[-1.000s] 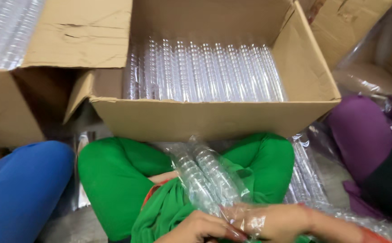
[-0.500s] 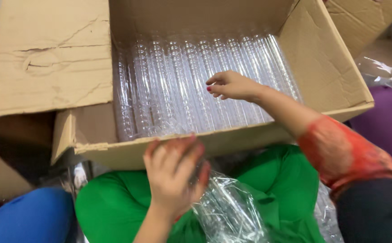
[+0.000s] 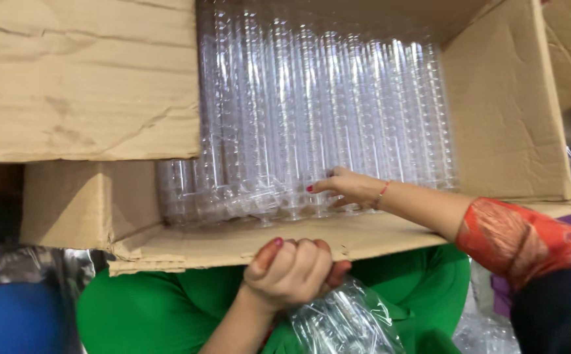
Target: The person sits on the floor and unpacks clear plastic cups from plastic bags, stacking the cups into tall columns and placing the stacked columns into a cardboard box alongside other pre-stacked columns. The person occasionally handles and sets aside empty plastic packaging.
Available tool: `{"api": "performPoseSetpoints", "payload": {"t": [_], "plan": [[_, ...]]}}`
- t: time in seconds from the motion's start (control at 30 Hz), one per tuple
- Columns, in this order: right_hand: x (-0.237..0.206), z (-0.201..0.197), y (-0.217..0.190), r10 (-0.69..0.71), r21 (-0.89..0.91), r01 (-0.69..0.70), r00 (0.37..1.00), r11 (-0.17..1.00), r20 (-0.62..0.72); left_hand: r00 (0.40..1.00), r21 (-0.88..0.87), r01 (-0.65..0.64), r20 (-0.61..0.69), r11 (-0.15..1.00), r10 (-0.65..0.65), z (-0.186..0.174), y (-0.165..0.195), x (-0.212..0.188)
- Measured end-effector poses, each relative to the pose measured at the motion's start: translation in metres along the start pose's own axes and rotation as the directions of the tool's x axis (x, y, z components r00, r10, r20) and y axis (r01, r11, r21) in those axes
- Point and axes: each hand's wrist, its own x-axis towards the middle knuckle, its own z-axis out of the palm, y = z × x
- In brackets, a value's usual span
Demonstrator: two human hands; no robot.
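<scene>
Since half a second ago the right hand (image 3: pixel 348 188) has dropped from the middle of the rows to their near ends. The left hand (image 3: pixel 292 269) has gone from raised and open to a fist at the box's front edge. The view has closed in on the box.

Right hand: reaches in from the right, fingers loosely curled, tips touching the near ends of the clear plastic tubes (image 3: pixel 318 118). Whether it actually grips one, cannot tell. A thin red band sits at the wrist; an orange patterned sleeve (image 3: pixel 521 239) covers the upper arm.

Left hand: closed tight, knuckles up, against the near wall of the cardboard box (image 3: pixel 508 124). It clutches the top of a clear plastic bag (image 3: pixel 344 324), crumpled, holding more clear plastic pieces, hanging just below the fist.

Tubes: packed side by side in rows, lying lengthways from near to far, filling the box floor from left wall to right wall.

Box: open, the left flap (image 3: pixel 82 78) folded outward, the near flap creased and torn at its left corner.

Below the box: green trousers (image 3: pixel 148 314) in the lap. Far lower left, something blue (image 3: pixel 17 321), blurred. Crumpled clear plastic lies at lower right.
</scene>
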Motion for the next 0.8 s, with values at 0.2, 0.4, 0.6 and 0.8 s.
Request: {"api": "performPoseSetpoints", "payload": {"t": [0.2,0.4,0.6,0.8], "plan": [[0.003,0.007,0.001,0.013,0.205,-0.010,1.000,0.979,-0.014,0.996,0.024,-0.037,-0.078,0.999,0.039,0.008,0.000,-0.003],[0.002,-0.008,-0.003,-0.243,0.541,0.055,0.928,0.839,0.283,0.991,0.046,-0.065,-0.116,0.997,0.070,0.014,-0.001,-0.006],[-0.047,-0.029,-0.047,-0.537,0.609,0.213,0.732,0.764,0.419,0.991,0.039,-0.052,-0.123,0.998,0.056,0.017,-0.005,-0.002],[-0.132,-0.033,-0.060,-0.808,0.631,0.546,0.538,0.552,0.241,0.997,0.035,0.005,-0.073,0.999,-0.002,0.017,-0.008,0.006]]}}
